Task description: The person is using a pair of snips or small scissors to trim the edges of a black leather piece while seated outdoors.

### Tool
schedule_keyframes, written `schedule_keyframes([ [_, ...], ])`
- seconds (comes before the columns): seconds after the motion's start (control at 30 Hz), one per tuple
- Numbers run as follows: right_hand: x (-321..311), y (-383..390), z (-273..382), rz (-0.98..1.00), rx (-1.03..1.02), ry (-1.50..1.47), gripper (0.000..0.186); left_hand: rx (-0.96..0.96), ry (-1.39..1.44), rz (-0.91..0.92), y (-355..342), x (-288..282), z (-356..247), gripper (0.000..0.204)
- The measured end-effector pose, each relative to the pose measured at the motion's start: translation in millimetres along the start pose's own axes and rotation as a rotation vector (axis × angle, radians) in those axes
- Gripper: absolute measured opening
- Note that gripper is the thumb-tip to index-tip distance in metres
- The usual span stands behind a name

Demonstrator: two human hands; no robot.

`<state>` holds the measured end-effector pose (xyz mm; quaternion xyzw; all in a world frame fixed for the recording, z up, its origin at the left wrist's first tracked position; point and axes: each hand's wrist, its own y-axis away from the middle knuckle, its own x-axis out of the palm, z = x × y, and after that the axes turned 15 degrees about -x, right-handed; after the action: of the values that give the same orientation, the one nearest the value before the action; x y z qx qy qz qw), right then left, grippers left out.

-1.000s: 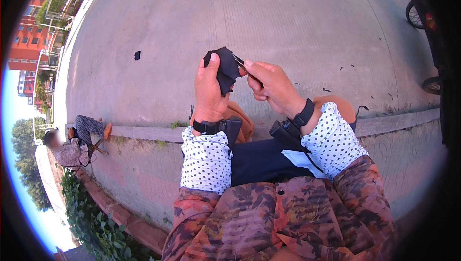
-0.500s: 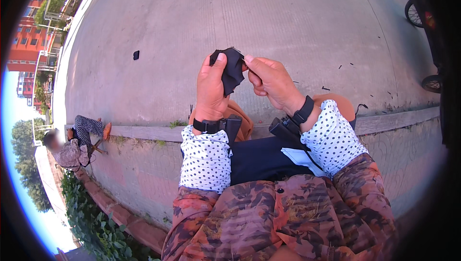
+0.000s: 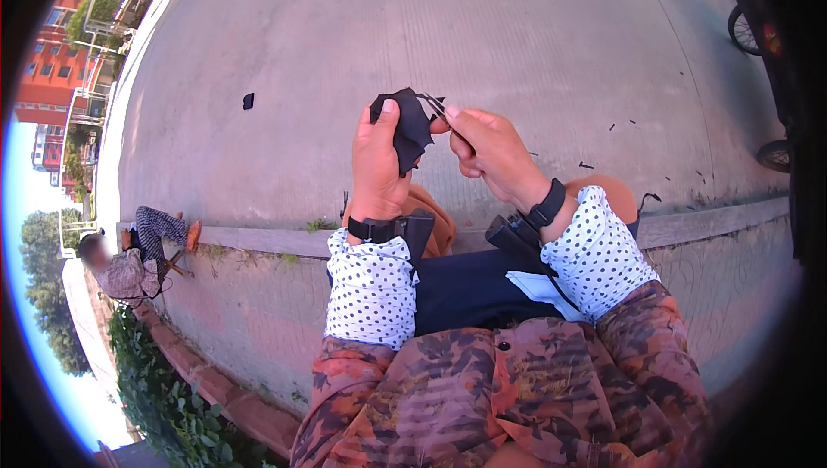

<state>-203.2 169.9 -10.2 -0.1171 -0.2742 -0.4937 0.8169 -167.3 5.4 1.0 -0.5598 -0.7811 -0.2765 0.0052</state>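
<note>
My left hand (image 3: 379, 153) grips a crumpled piece of black cloth (image 3: 411, 127), its thumb pressed on the near face and its fingers behind. At the cloth's upper right edge, my right hand (image 3: 491, 145) pinches a slim two-pronged tool that looks like tweezers (image 3: 434, 104) between thumb and forefinger. Its thin tips reach up and left to the cloth's edge. The remaining right fingers are curled in. Both hands are raised in front of my knees, close together. Which part of the cloth the tips touch is too small to tell.
A small black piece (image 3: 248, 101) lies on the concrete ground (image 3: 301, 28) at left. Dark scraps (image 3: 586, 165) are scattered at right, near a wheeled vehicle (image 3: 775, 89). A light blue folded item (image 3: 544, 287) rests on my lap. Another person (image 3: 129, 265) sits far left by the curb (image 3: 250, 238).
My right hand has shifted slightly right and down, away from the cloth, and more of the two-pronged tool shows. The left hand keeps its hold on the cloth.
</note>
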Motion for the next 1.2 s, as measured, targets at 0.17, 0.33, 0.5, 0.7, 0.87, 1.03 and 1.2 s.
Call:
schedule_keyframes([
  [0.17, -6.2, 4.4, 0.0, 0.074, 0.080, -0.003, 0.040, 0.082, 0.153, -0.084, -2.1, -3.5, -2.7, 0.024],
  [0.33, -7.4, 10.7, -1.7, 0.177, 0.204, -0.015, 0.044, 0.095, 0.187, -0.081, -5.2, -9.2, -2.3, 0.024],
  [0.5, -5.7, 13.3, 0.4, 0.216, 0.221, -0.044, 0.046, 0.117, 0.211, -0.038, -8.6, -13.4, 0.3, 0.023],
  [0.7, -4.2, 8.9, -5.4, 0.194, 0.202, -0.112, 0.045, 0.065, 0.122, -0.071, -2.5, 1.9, -1.3, 0.023],
  [0.87, -2.0, 4.9, -4.1, 0.127, 0.140, -0.101, 0.043, 0.106, 0.119, -0.051, -8.3, -3.0, 5.3, 0.024],
  [1.03, 0.2, 4.8, -0.4, 0.108, 0.109, -0.124, 0.041, 0.154, 0.063, -0.058, -11.4, -3.9, 7.7, 0.024],
  [1.2, 2.5, 3.8, -1.6, 0.088, 0.108, -0.083, 0.043, 0.160, 0.095, -0.073, -8.4, -2.8, 5.6, 0.017],
])
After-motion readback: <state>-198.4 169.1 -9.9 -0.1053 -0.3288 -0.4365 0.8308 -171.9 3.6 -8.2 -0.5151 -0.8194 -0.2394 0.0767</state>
